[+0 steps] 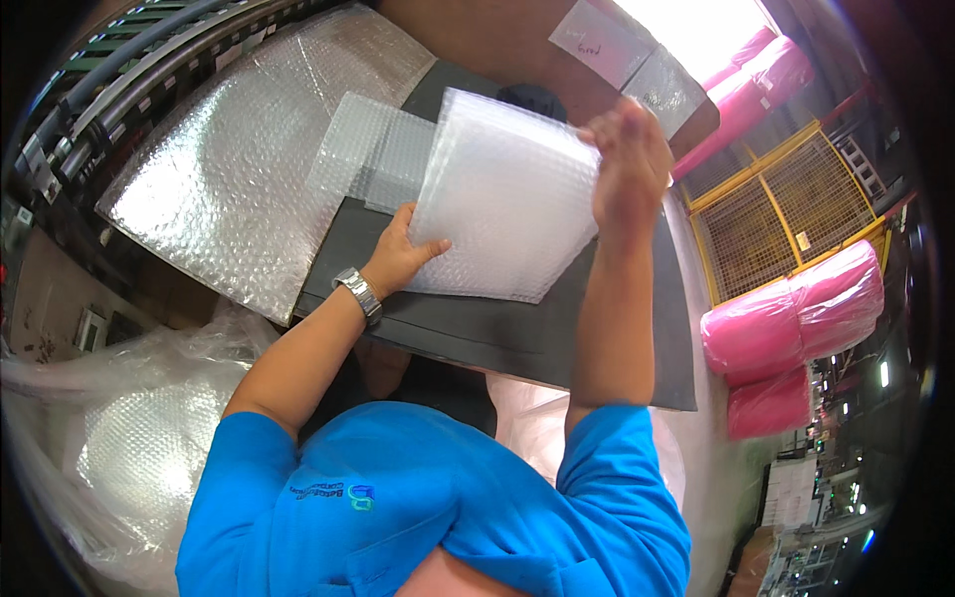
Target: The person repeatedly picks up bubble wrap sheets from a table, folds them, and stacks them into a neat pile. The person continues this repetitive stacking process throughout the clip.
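One stack of clear bubble-wrap pieces (512, 199) is between my hands, tilted over the dark grey mat (477, 328). I judge it light for its size, soft and springy, each layer bending easily while the layers together give a little stiffness. The film looks slick, so the layers could slide over each other, and a hard squeeze might pop the bubbles. The best hold, I think, is at opposite edges, thumb flat on top and fingers beneath, taking all the layers at once.

Taking the middle of the stack as the clock's centre, my left hand (401, 255) is at 8 o'clock, pinching that edge with the thumb lying over the top face. My right hand (631, 164) is at 2 o'clock, right by the far corner; it is blurred, and I cannot tell whether its fingers grip the edge or only brush it. Smaller clear pieces (393, 149) lie at 10 o'clock, and beyond them a large bubble-wrap sheet (239, 169) spreads towards 9 o'clock.
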Action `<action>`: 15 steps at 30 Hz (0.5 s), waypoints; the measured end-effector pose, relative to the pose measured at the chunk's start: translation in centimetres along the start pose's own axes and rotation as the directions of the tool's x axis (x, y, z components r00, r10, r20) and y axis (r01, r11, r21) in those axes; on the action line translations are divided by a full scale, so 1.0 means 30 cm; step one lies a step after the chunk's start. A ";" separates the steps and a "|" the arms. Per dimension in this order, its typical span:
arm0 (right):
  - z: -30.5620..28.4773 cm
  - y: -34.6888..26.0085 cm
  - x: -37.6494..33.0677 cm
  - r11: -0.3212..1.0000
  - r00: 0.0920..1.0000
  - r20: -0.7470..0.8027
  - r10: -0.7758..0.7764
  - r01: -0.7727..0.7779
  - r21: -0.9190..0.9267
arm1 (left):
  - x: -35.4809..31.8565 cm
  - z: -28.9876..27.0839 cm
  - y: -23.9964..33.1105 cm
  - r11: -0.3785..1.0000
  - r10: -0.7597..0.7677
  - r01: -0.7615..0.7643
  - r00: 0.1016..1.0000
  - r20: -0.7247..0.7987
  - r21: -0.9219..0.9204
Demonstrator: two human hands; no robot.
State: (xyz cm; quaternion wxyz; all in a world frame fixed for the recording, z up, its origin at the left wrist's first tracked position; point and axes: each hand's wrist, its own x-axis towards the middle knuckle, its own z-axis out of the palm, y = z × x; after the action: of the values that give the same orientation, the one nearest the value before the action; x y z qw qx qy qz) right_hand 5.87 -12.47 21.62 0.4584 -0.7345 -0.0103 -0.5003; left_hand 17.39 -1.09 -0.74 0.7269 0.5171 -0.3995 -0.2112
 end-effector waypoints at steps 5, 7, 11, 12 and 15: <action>-0.131 0.004 -0.358 0.970 0.992 -0.018 0.127 -0.120 0.213 | 0.031 -0.005 0.077 0.866 -0.185 0.112 0.977 -0.105 -0.488; -0.173 0.103 -0.497 0.901 0.901 -0.016 0.434 -0.433 0.012 | 0.070 -0.011 0.117 0.706 -0.278 0.171 0.959 -0.047 -0.688; -0.168 0.291 -0.723 0.796 0.854 -0.113 0.508 -0.515 -0.318 | 0.141 0.021 0.265 0.604 -0.409 0.247 0.912 -0.029 -0.758; -0.158 0.318 -0.752 0.756 0.857 -0.135 0.497 -0.504 -0.419 | 0.154 0.030 0.288 0.632 -0.412 0.254 0.910 -0.040 -0.732; -0.135 0.287 -0.731 0.731 0.927 0.104 0.360 -0.211 -0.649 | 0.174 0.036 0.314 0.598 -0.436 0.267 0.899 -0.027 -0.756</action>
State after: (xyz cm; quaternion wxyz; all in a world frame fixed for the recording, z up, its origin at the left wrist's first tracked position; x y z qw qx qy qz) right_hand -3.94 -10.50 -0.09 0.2550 -0.8884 0.2192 -0.3126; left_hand 18.61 -1.96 9.99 0.8535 0.2677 -0.0908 -0.4378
